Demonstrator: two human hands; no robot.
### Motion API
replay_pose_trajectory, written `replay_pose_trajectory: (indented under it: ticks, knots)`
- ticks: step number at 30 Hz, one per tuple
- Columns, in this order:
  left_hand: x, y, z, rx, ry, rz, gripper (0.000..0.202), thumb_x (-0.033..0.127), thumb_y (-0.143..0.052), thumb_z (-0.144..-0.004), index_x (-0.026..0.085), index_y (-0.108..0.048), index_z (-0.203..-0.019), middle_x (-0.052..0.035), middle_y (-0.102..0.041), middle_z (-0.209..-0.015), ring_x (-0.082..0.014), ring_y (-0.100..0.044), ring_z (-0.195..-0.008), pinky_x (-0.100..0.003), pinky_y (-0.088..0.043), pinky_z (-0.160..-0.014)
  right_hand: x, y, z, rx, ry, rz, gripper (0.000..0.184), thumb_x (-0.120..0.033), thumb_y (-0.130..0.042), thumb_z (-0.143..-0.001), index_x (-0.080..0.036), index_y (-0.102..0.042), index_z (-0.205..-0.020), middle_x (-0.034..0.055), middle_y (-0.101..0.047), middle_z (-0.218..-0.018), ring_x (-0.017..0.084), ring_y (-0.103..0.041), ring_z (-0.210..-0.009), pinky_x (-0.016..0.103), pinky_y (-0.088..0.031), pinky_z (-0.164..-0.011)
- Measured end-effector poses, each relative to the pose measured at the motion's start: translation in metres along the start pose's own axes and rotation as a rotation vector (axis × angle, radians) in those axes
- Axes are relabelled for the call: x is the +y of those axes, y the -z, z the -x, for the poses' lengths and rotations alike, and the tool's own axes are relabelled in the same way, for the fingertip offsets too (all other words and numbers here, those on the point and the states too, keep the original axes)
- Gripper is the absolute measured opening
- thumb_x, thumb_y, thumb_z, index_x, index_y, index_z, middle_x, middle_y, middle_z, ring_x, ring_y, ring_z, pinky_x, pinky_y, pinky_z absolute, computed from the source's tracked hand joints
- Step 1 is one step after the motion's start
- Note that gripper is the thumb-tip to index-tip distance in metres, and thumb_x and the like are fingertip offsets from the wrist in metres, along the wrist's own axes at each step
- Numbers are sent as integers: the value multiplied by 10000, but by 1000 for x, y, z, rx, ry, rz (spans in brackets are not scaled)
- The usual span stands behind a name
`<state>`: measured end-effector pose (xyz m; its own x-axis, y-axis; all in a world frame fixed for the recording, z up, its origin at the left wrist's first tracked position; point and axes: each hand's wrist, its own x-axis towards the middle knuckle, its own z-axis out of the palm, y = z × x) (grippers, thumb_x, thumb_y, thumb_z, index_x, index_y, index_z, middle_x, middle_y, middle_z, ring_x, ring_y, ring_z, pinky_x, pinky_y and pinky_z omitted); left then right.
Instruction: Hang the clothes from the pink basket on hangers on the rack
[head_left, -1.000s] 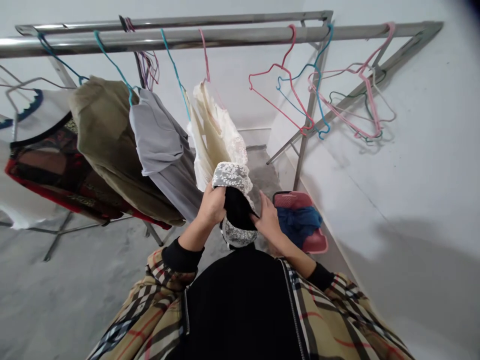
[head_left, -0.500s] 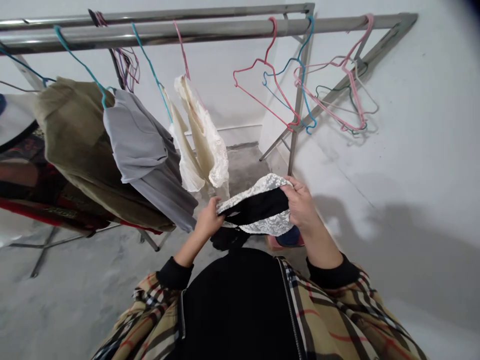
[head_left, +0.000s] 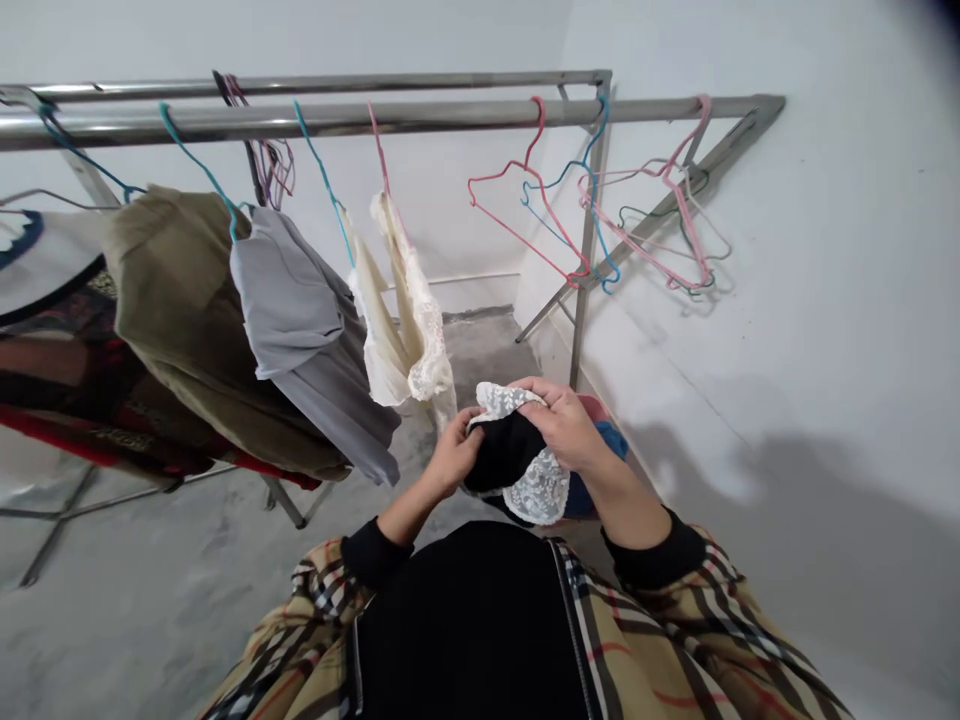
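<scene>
Nearer each other than half a second ago, the left hand (head_left: 455, 452) and right hand (head_left: 566, 425) now bunch the black cloth with white lace (head_left: 506, 455), which no longer stretches flat between them. It hangs in the air, in front of the person's black top (head_left: 469, 620). The left fingers are closed on its left edge; the right fingers pinch the upper lace. Behind the right hand, a pink basket (head_left: 594, 407) partly shows, holding blue fabric (head_left: 615, 440). Farther off, a cream lace garment (head_left: 431, 372), a grey garment (head_left: 289, 290) and a red hanger (head_left: 527, 166) hang from a metal rail (head_left: 457, 117).
</scene>
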<state>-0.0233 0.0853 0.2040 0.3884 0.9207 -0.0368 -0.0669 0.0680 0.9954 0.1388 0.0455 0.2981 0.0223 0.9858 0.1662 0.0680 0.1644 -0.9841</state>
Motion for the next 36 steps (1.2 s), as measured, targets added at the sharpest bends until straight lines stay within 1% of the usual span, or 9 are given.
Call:
replay_pose_trajectory:
  ticks: [4, 9, 13, 17, 19, 21, 24, 29, 36]
  knots:
    - [34, 19, 8, -20, 217, 95, 297, 309, -681, -733, 180, -657, -999, 3, -695, -767, -135, -622, -643, -219, -493, -606, 14, 34, -9, 72, 42, 228, 210, -280, -563, -792, -187, -714, -903, 10, -693, -808, 165, -629, -794, 275, -483, -735]
    - [69, 29, 25, -221, 402, 167, 321, 400, -788, -662, 147, -702, -840, -25, -702, -702, -127, -624, -600, -205, -489, -572, 21, 77, -30, -209, 64, 551, 221, -284, -618, -779, -171, -724, -937, 18, -677, -778, 158, -598, -711, 282, -473, -673]
    - [74, 19, 31, -152, 463, 241, 349, 417, -836, -590, 142, -672, -728, -7, -670, -629, -109, -599, -543, -189, -459, -529, -5, 102, -79, 287, 376, 644, 399, -318, -616, -819, -141, -645, -1175, 112, -618, -1136, 194, -555, -1050, 316, -428, -914]
    - [66, 14, 30, -110, 460, 238, 382, 438, -835, -576, 129, -660, -718, -5, -648, -600, -108, -584, -526, -194, -442, -525, -19, 121, -146, 537, 276, 693, 592, -244, -666, -776, -9, -524, -1300, 225, -499, -1302, 235, -425, -1232, 355, -250, -1080]
    - [62, 16, 30, -105, 455, 226, 404, 456, -827, -584, 124, -660, -743, -8, -649, -610, -112, -586, -539, -199, -440, -539, -17, 124, -174, 514, 211, 655, 613, -204, -703, -744, 22, -513, -1281, 203, -596, -1140, 204, -521, -1061, 360, -337, -1004]
    - [60, 20, 30, -82, 452, 221, 420, 469, -823, -586, 125, -653, -758, -8, -651, -623, -114, -589, -552, -202, -437, -550, -14, 121, -195, 471, 169, 608, 480, -190, -672, -780, -5, -559, -1208, 73, -641, -824, 132, -551, -764, 298, -443, -807]
    - [61, 25, 30, -24, 434, 245, 430, 471, -825, -582, 129, -648, -771, -6, -655, -638, -114, -593, -568, -206, -440, -568, -19, 108, -208, 412, 173, 432, 224, -242, -531, -893, -95, -639, -1023, -71, -437, -512, 83, -399, -471, 220, -409, -528]
    - [66, 31, 30, 50, 393, 311, 430, 451, -841, -571, 132, -653, -788, -1, -663, -674, -110, -603, -600, -206, -461, -601, -29, 79, -175, 369, 237, -3, 206, -342, -570, -876, -158, -643, -931, -111, -275, -470, 58, -254, -406, 189, -337, -425]
    - [64, 45, 18, 121, 339, 403, 385, 406, -838, -597, 133, -647, -789, 1, -654, -659, -116, -610, -593, -219, -484, -593, 31, 52, -33, 425, 321, -144, 254, -406, -593, -879, -207, -653, -1024, -110, -263, -487, 60, -269, -410, 220, -397, -486]
